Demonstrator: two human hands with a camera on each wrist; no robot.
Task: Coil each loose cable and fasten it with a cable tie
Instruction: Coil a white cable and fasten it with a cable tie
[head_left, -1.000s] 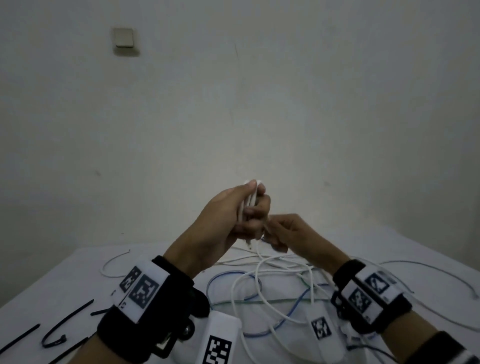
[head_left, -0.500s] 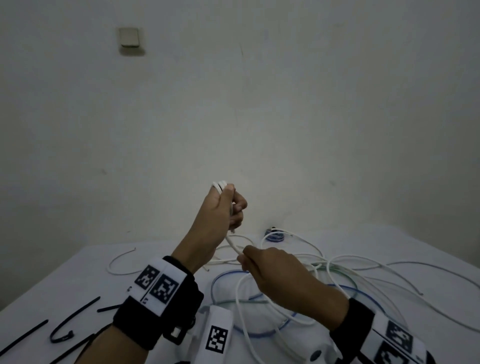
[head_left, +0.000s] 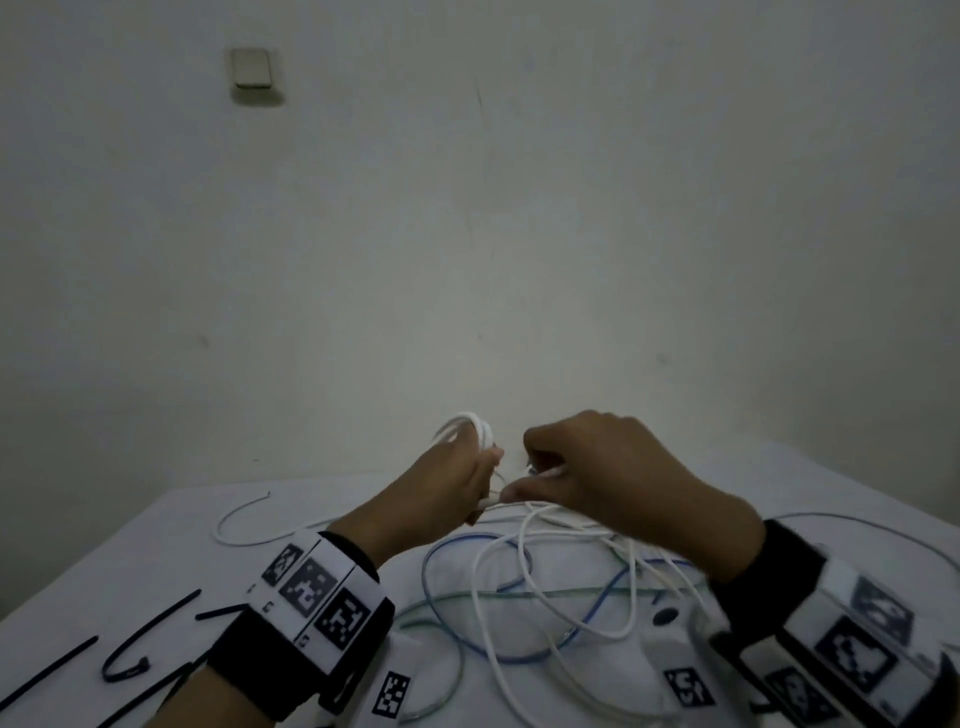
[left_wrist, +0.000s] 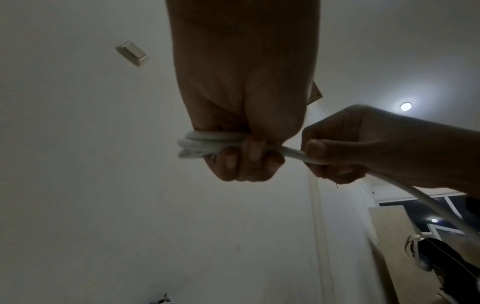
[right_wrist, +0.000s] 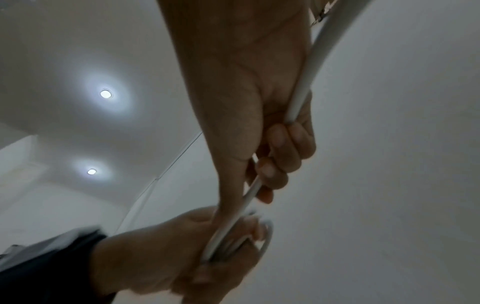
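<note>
White coils of cable (head_left: 470, 427) show at the left hand (head_left: 441, 499), and the strand (left_wrist: 296, 154) running to the right hand (head_left: 618, 467) is white too. On the white counter (head_left: 130, 566) lies a tangle: more white loops (head_left: 501, 623), a blue cable (head_left: 597, 608), a greenish one (head_left: 441, 608). Black cable ties (head_left: 150, 623) lie at the left (very dark against the cloth). Both wrist bands (head_left: 322, 587) are black with white panels carrying black-and-white square-code patterns. The wall (head_left: 519, 234) is pale grey-white.

left hand (head_left: 441, 483) fisted, fingers curled tight. right hand (head_left: 597, 467) at its 3 o'clock — knuckles up, thumb and forefinger pinching. both raised, nearly touching.
</note>
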